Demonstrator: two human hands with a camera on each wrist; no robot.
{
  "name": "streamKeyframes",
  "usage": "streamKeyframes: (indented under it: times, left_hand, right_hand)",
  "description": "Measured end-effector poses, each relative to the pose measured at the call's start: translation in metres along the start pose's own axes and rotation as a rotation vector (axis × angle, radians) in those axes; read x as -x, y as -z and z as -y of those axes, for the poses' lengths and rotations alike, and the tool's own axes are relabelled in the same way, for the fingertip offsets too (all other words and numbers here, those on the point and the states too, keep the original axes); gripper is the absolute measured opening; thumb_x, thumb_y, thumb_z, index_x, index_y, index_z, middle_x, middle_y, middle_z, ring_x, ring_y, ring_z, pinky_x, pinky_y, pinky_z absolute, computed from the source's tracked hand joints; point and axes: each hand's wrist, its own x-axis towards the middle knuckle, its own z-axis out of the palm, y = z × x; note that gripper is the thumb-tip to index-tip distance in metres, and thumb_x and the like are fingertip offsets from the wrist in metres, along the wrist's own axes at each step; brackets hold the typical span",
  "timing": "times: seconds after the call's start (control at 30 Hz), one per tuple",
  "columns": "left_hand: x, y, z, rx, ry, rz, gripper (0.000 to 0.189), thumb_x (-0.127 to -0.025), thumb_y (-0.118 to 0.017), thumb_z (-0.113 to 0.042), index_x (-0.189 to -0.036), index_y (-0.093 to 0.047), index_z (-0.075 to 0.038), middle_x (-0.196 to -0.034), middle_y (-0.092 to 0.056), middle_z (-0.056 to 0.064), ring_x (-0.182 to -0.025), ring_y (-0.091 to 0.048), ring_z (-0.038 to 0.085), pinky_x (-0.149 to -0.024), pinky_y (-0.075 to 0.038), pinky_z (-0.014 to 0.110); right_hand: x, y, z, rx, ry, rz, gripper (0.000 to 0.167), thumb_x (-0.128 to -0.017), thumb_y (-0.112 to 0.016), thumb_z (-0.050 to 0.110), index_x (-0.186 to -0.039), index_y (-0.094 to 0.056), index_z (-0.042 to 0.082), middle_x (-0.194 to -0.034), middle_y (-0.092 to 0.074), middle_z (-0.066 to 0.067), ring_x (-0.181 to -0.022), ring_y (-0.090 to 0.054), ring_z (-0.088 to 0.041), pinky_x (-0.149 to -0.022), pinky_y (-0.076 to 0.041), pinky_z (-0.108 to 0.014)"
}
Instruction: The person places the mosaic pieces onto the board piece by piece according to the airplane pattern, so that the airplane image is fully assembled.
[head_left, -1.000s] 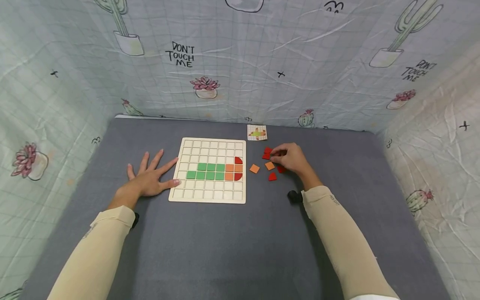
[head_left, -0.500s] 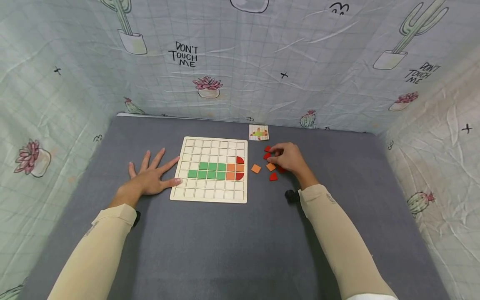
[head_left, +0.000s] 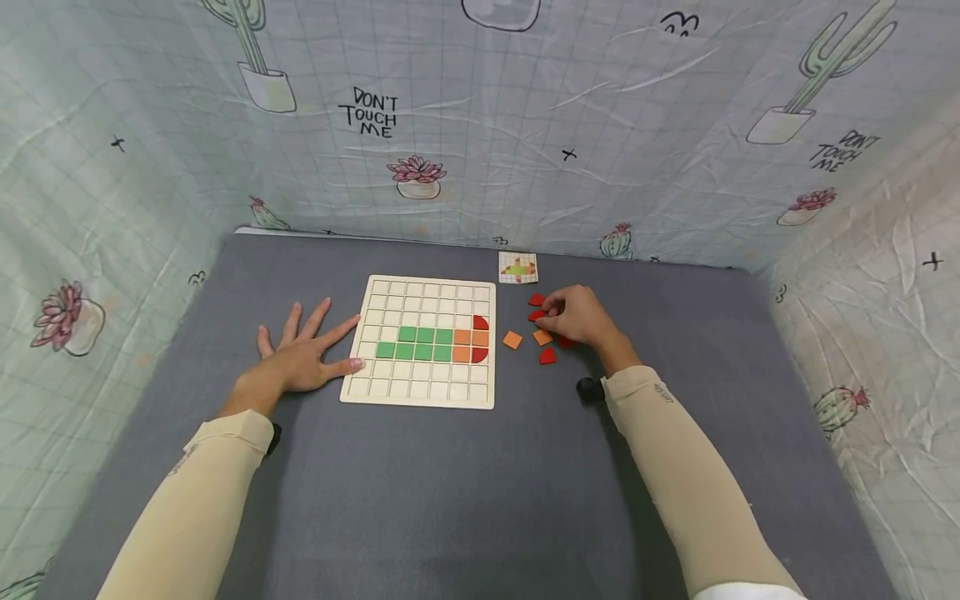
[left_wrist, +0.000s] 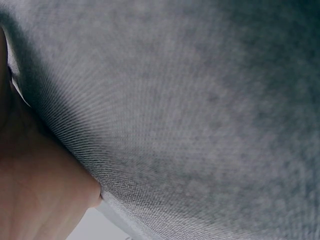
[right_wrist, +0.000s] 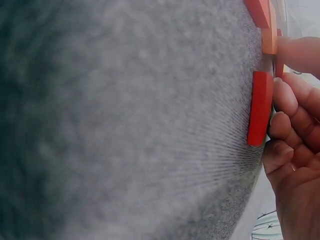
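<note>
My left hand (head_left: pixel 288 362) lies spread on the table, its thumb and forefinger on the left edge of a pale wooden grid board (head_left: pixel 416 393). Several green square tiles (head_left: pixel 425 335) sit in the board's two middle rows, with three orange squares and two red rounded tiles at their right end. Right of the board, the thumb and forefinger of my right hand (head_left: pixel 581 317) pinch a red rounded tile (head_left: pixel 536 316). In the right wrist view a sliver of the red tile (right_wrist: pixel 279 67) shows between thumb and fingers; the other fingers are curled.
Around my right hand lie an orange square (head_left: pixel 512 340), another orange square (head_left: pixel 542 337), a red tile (head_left: pixel 547 357), a red tile (head_left: pixel 536 299) and one partly under the hand (head_left: pixel 566 342). A small pattern card (head_left: pixel 518 268) lies behind. Patterned cloth (head_left: pixel 487 108) surrounds the grey table.
Two red tiles that lay close together by my right fingertips have drifted a little apart. My left hand stays in place on the board's edge.
</note>
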Motion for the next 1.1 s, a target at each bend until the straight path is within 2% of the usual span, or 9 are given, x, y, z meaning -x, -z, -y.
streamKeyframes:
  times: [0.33, 0.57, 0.83, 1.1]
  left_hand:
    - [-0.001, 0.001, -0.001, -0.03, 0.006, 0.022, 0.095, -0.091, -0.047, -0.086, -0.167, -0.008, -0.044, -0.177, 0.019, 0.008, -0.158, 0.027, 0.049, -0.107, 0.024, 0.085]
    - [0.0, 0.002, -0.003, -0.022, 0.009, 0.011, 0.094, -0.091, -0.047, -0.085, -0.167, -0.011, -0.044, -0.177, 0.016, 0.007, -0.159, 0.025, 0.048, -0.11, 0.021, 0.085]
    - [-0.002, -0.003, 0.003, 0.009, 0.0, -0.006, 0.1, -0.084, -0.045, -0.094, -0.166, -0.011, -0.048, -0.177, 0.017, 0.003, -0.16, 0.026, 0.045, -0.11, 0.023, 0.083]
    - [-0.006, -0.005, 0.007, 0.002, -0.004, -0.01, 0.101, -0.082, -0.042, -0.096, -0.165, -0.009, -0.049, -0.177, 0.017, 0.004, -0.159, 0.027, 0.045, -0.108, 0.027, 0.082]
  right_hand:
    - [0.0, -0.004, 0.005, -0.011, 0.033, 0.024, 0.026, -0.09, -0.082, 0.018, -0.106, -0.076, -0.002, -0.095, -0.075, -0.013, -0.081, -0.065, -0.022, -0.071, -0.052, -0.027]
    - [-0.003, -0.007, 0.017, -0.051, 0.062, 0.046, 0.023, -0.091, -0.081, 0.017, -0.106, -0.076, 0.0, -0.09, -0.072, -0.009, -0.079, -0.062, -0.019, -0.07, -0.051, -0.027]
    - [-0.006, -0.011, 0.034, -0.053, 0.087, 0.083, 0.023, -0.091, -0.082, 0.019, -0.106, -0.078, 0.002, -0.094, -0.073, -0.009, -0.082, -0.063, -0.02, -0.072, -0.053, -0.029]
    - [-0.01, -0.02, 0.049, -0.089, 0.138, 0.1, 0.019, -0.09, -0.083, 0.017, -0.103, -0.079, 0.003, -0.092, -0.073, -0.008, -0.08, -0.064, -0.019, -0.072, -0.054, -0.03]
